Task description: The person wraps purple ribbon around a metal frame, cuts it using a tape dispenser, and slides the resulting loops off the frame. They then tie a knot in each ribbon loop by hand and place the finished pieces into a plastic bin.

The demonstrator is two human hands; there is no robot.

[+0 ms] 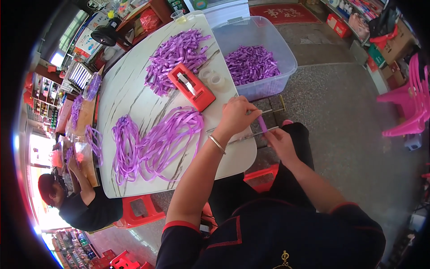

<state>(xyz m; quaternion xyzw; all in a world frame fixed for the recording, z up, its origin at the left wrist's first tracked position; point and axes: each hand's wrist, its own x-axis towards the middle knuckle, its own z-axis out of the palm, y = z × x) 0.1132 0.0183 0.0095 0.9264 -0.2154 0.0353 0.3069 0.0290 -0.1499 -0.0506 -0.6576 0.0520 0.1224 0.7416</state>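
A short band of purple ribbon [262, 124] is stretched across two thin metal rods [249, 136] that stick out past the table's right edge. At its far end my left hand [238, 115], a bracelet on the wrist, is closed in a pinch on the ribbon. My right hand [282, 142] pinches at the near end, beside the nearer rod. On the table left of my hands lie long loops of purple ribbon [168, 139]. Farther back are a red tape dispenser [192, 86], clear tape rolls [216, 80] and a heap of short purple ribbon pieces [179, 51].
A clear plastic bin [286, 67] beyond the marble-patterned table [224, 163] holds many purple ribbon pieces. A red stool [139, 210] stands at the near left. Another person [85, 201] works at a wooden table on the left. Pink chairs [410, 101] are at the right.
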